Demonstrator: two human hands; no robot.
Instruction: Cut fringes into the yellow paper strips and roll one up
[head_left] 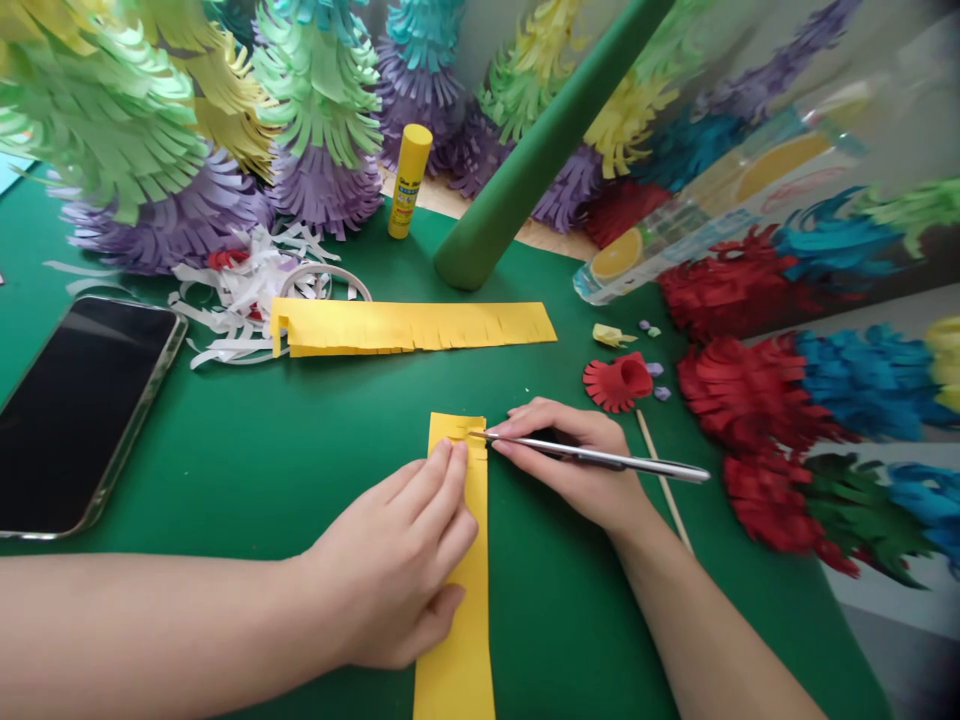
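Observation:
A yellow paper strip (455, 640) lies lengthwise on the green table, with short slits along the right edge near its far end. My left hand (401, 560) rests on it, fingers together, and holds it down just below those slits. Pinched in my right hand (574, 455) is a slim silver craft knife (630, 462). Its thin tip touches the strip near the top right corner, close to my left fingertips. Beyond my hands lies a second, fringed yellow strip (420, 326), set crosswise.
A phone (82, 410) lies at left beside white paper scraps (247, 285). A yellow glue stick (409, 182) and a green cone (517, 170) stand behind. At right are a curled red fringed piece (619, 382), a thin stick (666, 485) and a clear package (705, 200). Colourful fringed paper cones (322, 120) surround the table.

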